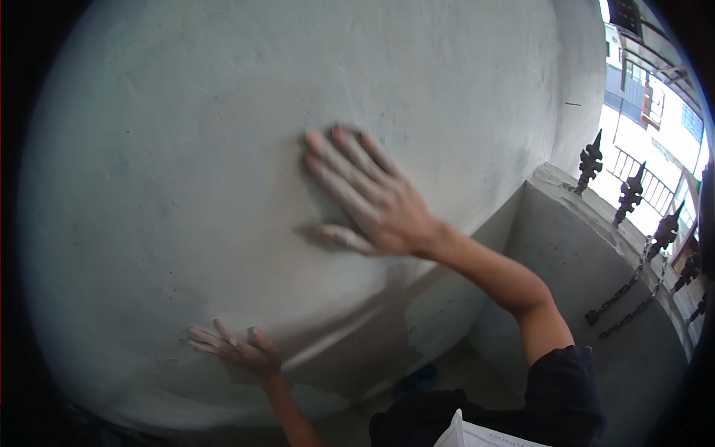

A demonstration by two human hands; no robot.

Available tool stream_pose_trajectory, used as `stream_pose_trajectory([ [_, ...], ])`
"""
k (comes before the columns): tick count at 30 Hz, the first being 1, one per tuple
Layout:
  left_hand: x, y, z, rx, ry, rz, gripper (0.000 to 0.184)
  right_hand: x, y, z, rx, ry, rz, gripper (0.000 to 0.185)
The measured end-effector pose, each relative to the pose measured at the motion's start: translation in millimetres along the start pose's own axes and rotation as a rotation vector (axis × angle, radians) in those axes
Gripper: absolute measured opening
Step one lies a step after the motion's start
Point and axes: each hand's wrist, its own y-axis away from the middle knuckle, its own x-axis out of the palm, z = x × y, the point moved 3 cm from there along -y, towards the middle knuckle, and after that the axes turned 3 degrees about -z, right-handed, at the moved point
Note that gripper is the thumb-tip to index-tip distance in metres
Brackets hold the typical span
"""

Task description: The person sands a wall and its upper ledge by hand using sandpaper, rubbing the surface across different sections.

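A pale grey plastered wall (223, 179) fills most of the view. My right hand (372, 197) lies on the wall, or very close to it, with its fingers stretched out. White dust covers its fingers, and it holds nothing. Lower and further left, my left hand (238, 352) is beside the same wall with its fingers spread; I cannot tell how firmly it touches. It is also without any object. A darker patch (357, 350), partly shadow, marks the wall's lower part between my arms.
On the right, a low grey wall (588, 253) meets the big one at a corner. Dark metal spikes (629, 195) stand along its top, and a chain (633, 279) hangs down its side. A blue item (417, 380) lies low near my dark sleeve.
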Motion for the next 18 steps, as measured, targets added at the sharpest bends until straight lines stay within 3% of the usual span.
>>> stream_pose_trajectory([
  [4, -3, -4, -1, 0.005, 0.016, 0.021, 0.067, -4, 9, -11, -0.041, 0.016, 0.092, 0.074],
  [8, -3, -4, -4, 0.024, -0.035, 0.009, 0.065, -33, -41, -62, 0.023, 0.172, -0.166, 0.070],
  [12, -6, -8, -6, 0.034, -0.037, 0.004, 0.065, -32, -24, -54, 0.126, 0.108, -0.185, 0.070],
  [18, -6, -9, -7, 0.042, -0.019, -0.008, 0.063, -22, 11, -44, 0.164, 0.065, -0.067, 0.071],
])
